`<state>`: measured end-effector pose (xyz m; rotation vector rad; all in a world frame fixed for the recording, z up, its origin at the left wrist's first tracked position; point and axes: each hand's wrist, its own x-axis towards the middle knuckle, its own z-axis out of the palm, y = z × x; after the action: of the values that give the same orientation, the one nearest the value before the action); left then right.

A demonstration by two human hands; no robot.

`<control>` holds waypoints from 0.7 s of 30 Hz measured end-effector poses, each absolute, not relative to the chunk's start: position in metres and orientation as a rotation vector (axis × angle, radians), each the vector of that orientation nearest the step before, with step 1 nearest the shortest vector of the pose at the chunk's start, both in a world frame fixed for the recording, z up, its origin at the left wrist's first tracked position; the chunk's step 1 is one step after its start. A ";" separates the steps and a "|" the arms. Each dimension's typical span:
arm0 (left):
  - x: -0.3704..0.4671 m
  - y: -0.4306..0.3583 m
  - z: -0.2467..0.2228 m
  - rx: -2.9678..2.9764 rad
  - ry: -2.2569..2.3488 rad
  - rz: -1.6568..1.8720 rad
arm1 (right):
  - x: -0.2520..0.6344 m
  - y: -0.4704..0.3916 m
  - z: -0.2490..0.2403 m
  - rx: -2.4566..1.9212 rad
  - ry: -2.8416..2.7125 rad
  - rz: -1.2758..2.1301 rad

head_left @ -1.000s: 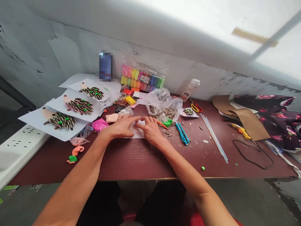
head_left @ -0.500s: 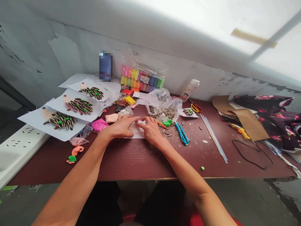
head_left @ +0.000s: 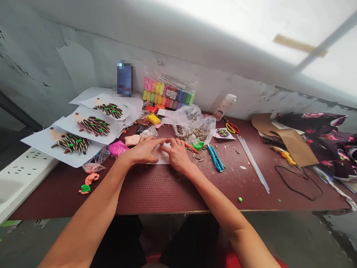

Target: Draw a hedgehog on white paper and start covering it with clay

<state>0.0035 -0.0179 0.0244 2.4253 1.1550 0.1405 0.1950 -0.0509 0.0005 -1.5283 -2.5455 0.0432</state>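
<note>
A small white paper (head_left: 162, 158) with faint reddish marks lies flat near the table's front middle. On its left part rests my left hand (head_left: 145, 150), thumb and fingers spread apart. From the right, my right hand (head_left: 178, 153) lies over the paper's right part, its fingers extended and their tips close to my left fingertips. Between the hands a patch of the paper shows; the far edge is mostly hidden. An orange pen-like stick (head_left: 192, 147) lies just right of my right hand, by a green lump (head_left: 199, 145) and a pile of striped seeds (head_left: 199, 134).
Sheets with seed-covered hedgehog shapes (head_left: 73, 143) lie at left beside a power strip (head_left: 25, 167). Coloured clay packs (head_left: 167, 93) stand at the back. To the right are a blue cutter (head_left: 215, 158), scissors (head_left: 232, 127), clear sticks (head_left: 253, 163) and a glue gun (head_left: 287, 155).
My right hand has shifted very slightly left over the paper. My left hand stays where it was.
</note>
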 end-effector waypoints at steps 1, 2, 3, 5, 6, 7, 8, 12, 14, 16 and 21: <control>0.004 -0.018 0.025 2.424 1.156 0.141 | 0.196 -0.051 0.000 -1.530 -2.533 0.047; 0.004 -0.019 0.025 2.422 1.159 0.141 | 0.196 -0.051 -0.001 -1.534 -2.521 0.054; 0.004 -0.019 0.025 2.420 1.162 0.143 | 0.197 -0.051 -0.001 -1.541 -2.511 0.063; 0.003 -0.019 0.025 2.421 1.160 0.145 | 0.197 -0.051 -0.002 -1.549 -2.508 0.080; 0.003 -0.018 0.024 2.422 1.157 0.145 | 0.196 -0.051 -0.002 -1.549 -2.514 0.087; 0.003 -0.018 0.024 2.422 1.155 0.143 | 0.196 -0.050 -0.001 -1.547 -2.523 0.093; 0.003 -0.018 0.023 2.424 1.156 0.139 | 0.196 -0.050 -0.001 -1.545 -2.527 0.095; 0.003 -0.016 0.021 2.427 1.198 0.119 | 0.201 -0.051 0.003 -1.591 -2.476 0.082; 0.002 -0.016 0.021 2.421 1.194 0.112 | 0.206 -0.052 0.005 -1.642 -2.436 0.076; 0.002 -0.015 0.021 2.411 1.171 0.106 | 0.210 -0.053 0.005 -1.658 -2.438 0.085; 0.002 -0.015 0.024 2.404 1.174 0.086 | 0.210 -0.058 0.003 -1.610 -2.518 0.081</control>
<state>0.0021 -0.0153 0.0236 2.4045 1.1740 0.0863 0.2099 -0.0576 0.0025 -1.6103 -2.5179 0.0810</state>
